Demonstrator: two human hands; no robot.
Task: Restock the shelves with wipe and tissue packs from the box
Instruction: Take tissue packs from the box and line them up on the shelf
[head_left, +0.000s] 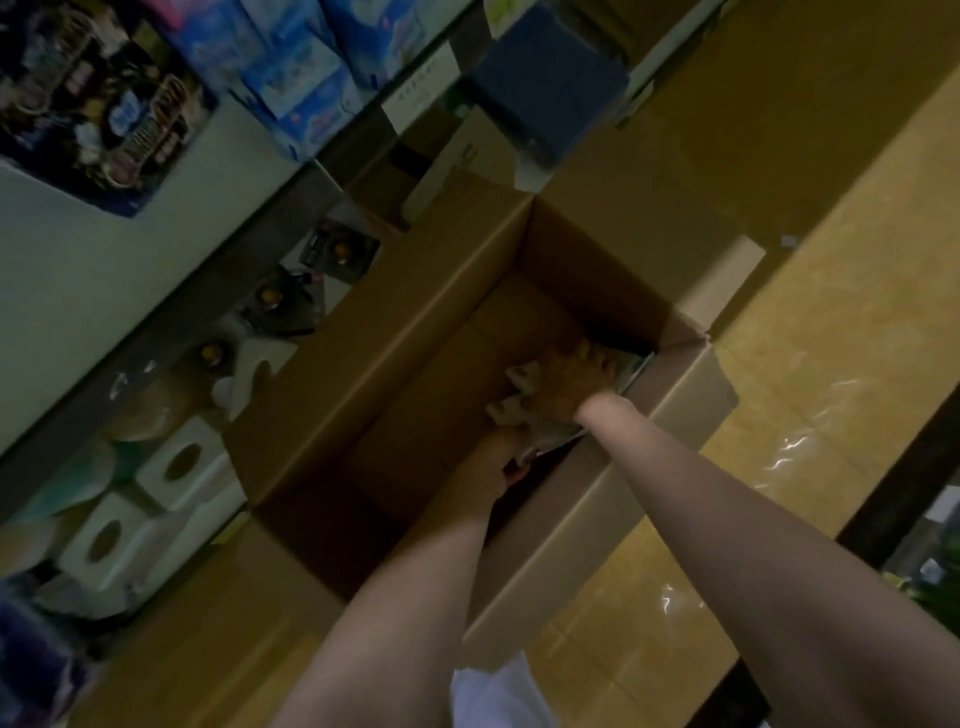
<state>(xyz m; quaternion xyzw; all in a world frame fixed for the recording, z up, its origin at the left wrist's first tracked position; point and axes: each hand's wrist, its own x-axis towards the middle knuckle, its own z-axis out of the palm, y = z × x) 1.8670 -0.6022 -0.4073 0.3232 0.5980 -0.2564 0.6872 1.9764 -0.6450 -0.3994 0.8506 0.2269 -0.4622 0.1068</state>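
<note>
The open cardboard box (395, 374) in the middle of the frame is plain brown, darker in its shadowed inside. The pack (524, 400) under the hands is pale, whitish-grey; its print is blurred. At upper left, a dark pack (98, 104) carries a busy gold, white and blue pattern, and beside it boxes (306, 83) are light blue and white with pink touches. At top centre a block (550, 83) is deep blue. White packs (156, 493) with dark oval openings sit at lower left. The floor (831, 332) at right is mottled yellow.

Both hands, left (501, 460) and right (563, 387), grasp packs (519, 400) inside box (395, 332)
</note>
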